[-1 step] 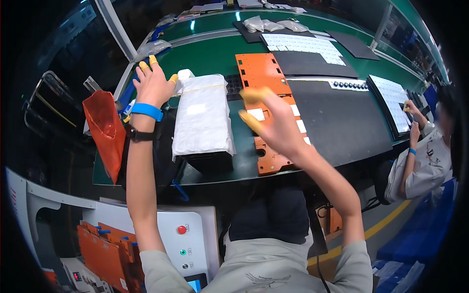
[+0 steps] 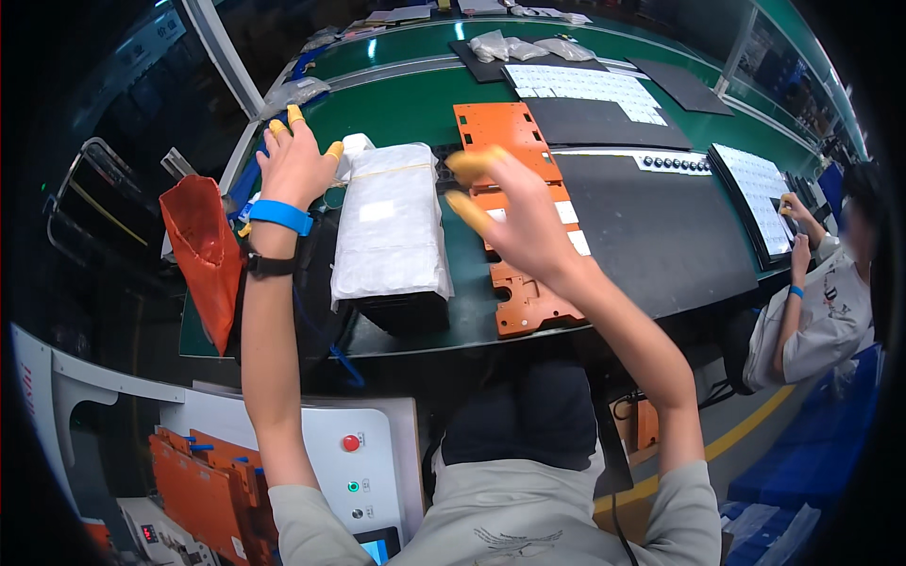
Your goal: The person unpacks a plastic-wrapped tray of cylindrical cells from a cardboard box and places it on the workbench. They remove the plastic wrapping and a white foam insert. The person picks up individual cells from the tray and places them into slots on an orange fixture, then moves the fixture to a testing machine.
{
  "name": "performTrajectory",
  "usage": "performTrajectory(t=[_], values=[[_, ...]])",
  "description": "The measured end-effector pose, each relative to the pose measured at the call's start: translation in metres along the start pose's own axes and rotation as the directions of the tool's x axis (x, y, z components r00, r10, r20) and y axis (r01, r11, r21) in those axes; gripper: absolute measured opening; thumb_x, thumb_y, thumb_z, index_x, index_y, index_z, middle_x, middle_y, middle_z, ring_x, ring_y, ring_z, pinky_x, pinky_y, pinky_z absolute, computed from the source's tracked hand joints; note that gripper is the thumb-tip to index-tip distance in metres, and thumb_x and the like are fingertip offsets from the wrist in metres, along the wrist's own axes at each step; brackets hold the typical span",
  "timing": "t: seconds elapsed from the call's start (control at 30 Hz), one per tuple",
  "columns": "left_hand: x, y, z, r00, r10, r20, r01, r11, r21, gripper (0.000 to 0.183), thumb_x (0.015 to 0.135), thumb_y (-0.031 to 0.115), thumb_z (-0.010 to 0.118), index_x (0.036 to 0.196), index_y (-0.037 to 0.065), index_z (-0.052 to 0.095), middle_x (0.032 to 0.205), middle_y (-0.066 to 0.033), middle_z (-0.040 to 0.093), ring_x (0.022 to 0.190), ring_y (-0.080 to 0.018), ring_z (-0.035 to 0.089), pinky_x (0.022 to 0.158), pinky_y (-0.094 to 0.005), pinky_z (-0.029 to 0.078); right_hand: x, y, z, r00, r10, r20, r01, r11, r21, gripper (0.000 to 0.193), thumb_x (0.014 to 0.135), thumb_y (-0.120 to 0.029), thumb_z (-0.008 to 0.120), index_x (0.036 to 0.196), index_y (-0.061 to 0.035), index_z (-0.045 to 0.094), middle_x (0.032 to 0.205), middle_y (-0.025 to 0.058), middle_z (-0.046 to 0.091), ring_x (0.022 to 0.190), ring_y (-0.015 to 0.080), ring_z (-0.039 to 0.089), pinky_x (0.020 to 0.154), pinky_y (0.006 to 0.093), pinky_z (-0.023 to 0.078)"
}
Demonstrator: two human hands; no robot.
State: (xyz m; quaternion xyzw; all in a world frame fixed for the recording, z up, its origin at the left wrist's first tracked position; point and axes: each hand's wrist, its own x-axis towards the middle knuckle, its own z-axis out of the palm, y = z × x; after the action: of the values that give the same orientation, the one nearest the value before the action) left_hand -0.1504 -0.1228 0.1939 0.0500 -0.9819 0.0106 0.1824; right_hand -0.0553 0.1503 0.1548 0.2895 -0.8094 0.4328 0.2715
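Note:
My left hand (image 2: pixel 300 170) is held out with its fingers spread, yellow covers on several fingertips and nothing in it. Beside it stands a stack wrapped in white sheet material (image 2: pixel 389 226) on a black base (image 2: pixel 401 314). My right hand (image 2: pixel 514 208), also in yellow finger covers, is a little blurred; thumb and forefinger are apart with nothing seen between them. It hovers over an orange fixture plate (image 2: pixel 530 300) with white pieces along it, hiding part of that plate. Another orange plate (image 2: pixel 507 132) with square holes lies beyond.
An open red bag (image 2: pixel 200 255) stands left of my left forearm. Black mats (image 2: pixel 661 231) cover the green bench on the right. A co-worker's hands (image 2: pixel 800 226) are at a white sheet of parts (image 2: pixel 750 189). Below is a grey control panel (image 2: pixel 377 453).
My right hand has shifted slightly left, nearer the white-wrapped stack. My left hand stays almost where it was.

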Motion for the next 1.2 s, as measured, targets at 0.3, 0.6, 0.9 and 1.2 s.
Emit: performTrajectory(t=[0.3,0.6,0.9,1.2], values=[[-0.092,0.043,-0.081,0.966,0.155,0.208,-0.136,0.985,-0.104,0.055,0.091,0.046,0.064,0.113,-0.005,0.064,0.101,-0.028,0.069,0.098,-0.0427,0.067,0.084,-0.049,0.053,0.102,0.018,0.049,0.863,-0.022,0.505,0.16,0.96,-0.231,0.013,0.081,-0.008,0.07,0.092,-0.0006,0.071,0.094,0.0174,0.069,0.093,0.0342,0.067,0.081,0.0415,0.053],[-0.117,0.079,-0.052,0.952,0.123,0.28,-0.095,0.989,-0.111,0.098,0.083,0.073,0.058,0.13,-0.013,0.051,0.123,-0.0334,0.058,0.104,-0.0426,0.066,0.088,-0.0451,0.054,0.131,0.017,0.05,0.809,0.174,0.561,0.025,0.944,-0.329,0.02,0.072,-0.006,0.07,0.091,-0.0002,0.076,0.093,0.0225,0.072,0.091,0.0355,0.071,0.079,0.0422,0.057],[-0.113,0.076,-0.057,0.905,0.144,0.4,-0.118,0.989,-0.09,0.1,0.084,0.065,0.059,0.143,-0.013,0.038,0.136,-0.0359,0.049,0.118,-0.045,0.06,0.1,-0.0459,0.049,0.14,-0.002,0.046,0.66,0.382,0.647,-0.048,0.881,-0.471,0.027,0.073,-0.008,0.073,0.099,0.0009,0.076,0.094,0.0195,0.074,0.089,0.0301,0.073,0.078,0.0374,0.057],[-0.109,0.069,-0.057,0.872,0.168,0.46,-0.12,0.984,-0.131,0.105,0.083,0.059,0.062,0.15,-0.013,0.024,0.142,-0.0362,0.04,0.132,-0.0459,0.046,0.108,-0.0456,0.042,0.144,-0.007,0.051,0.588,0.427,0.687,0.0,0.849,-0.528,0.032,0.077,-0.007,0.068,0.108,-0.0002,0.073,0.106,0.0199,0.072,0.099,0.0319,0.071,0.079,0.0396,0.055]])
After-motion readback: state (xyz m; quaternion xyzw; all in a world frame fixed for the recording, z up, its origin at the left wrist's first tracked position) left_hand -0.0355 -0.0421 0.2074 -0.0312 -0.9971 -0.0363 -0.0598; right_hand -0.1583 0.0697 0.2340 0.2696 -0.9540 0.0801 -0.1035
